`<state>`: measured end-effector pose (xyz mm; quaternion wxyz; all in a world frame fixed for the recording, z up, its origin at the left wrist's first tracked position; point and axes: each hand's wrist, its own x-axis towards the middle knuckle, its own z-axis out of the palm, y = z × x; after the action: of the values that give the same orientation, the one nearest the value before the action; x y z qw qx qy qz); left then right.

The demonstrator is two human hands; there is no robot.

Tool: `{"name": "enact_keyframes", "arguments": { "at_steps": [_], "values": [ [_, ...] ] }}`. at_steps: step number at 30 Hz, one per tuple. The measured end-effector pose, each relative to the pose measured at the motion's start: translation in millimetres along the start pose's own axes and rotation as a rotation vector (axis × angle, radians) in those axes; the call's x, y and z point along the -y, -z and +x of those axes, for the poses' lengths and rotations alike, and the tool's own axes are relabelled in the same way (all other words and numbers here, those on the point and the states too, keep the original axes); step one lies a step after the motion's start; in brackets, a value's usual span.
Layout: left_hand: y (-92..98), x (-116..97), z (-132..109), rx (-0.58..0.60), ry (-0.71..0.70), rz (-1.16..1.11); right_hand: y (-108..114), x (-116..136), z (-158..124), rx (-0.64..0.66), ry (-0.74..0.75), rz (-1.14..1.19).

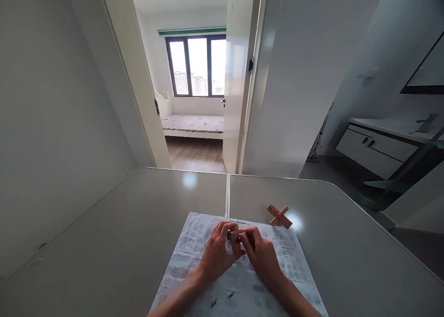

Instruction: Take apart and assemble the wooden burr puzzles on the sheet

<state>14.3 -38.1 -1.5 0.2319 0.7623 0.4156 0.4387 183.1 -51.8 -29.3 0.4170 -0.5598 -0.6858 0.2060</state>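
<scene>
Several small wooden pieces point(236, 244) are fitted together between my hands, above a printed paper sheet point(183, 243). My left hand point(219, 245) wraps round the wooden assembly, fingers over its top and thumb near its base. From the other side, my right hand point(260, 250) pinches at the assembly's right edge; its fingertips hide what exactly they grip. Beyond my right hand, two more wooden pieces point(280, 216) lie crossed in an X at the sheet's upper right edge.
The grey table point(114, 243) has a pale seam point(228, 194) down its middle and a rounded far edge. Past it, an open door point(239, 76) leads to a room with a bed point(194, 122) and window. A sink cabinet point(378, 143) stands at the right.
</scene>
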Motion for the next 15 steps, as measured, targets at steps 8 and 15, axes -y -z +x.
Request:
{"name": "enact_keyframes", "arguments": {
  "at_steps": [8,15],
  "values": [
    [0.4,-1.6,0.5,0.011,-0.01,0.032,-1.9,-1.4,-0.8,-0.001,-0.011,0.063],
    [-2.6,-2.5,-1.1,0.037,-0.029,0.074,0.3,1.2,-2.7,0.073,0.068,0.148]
  ]
}}
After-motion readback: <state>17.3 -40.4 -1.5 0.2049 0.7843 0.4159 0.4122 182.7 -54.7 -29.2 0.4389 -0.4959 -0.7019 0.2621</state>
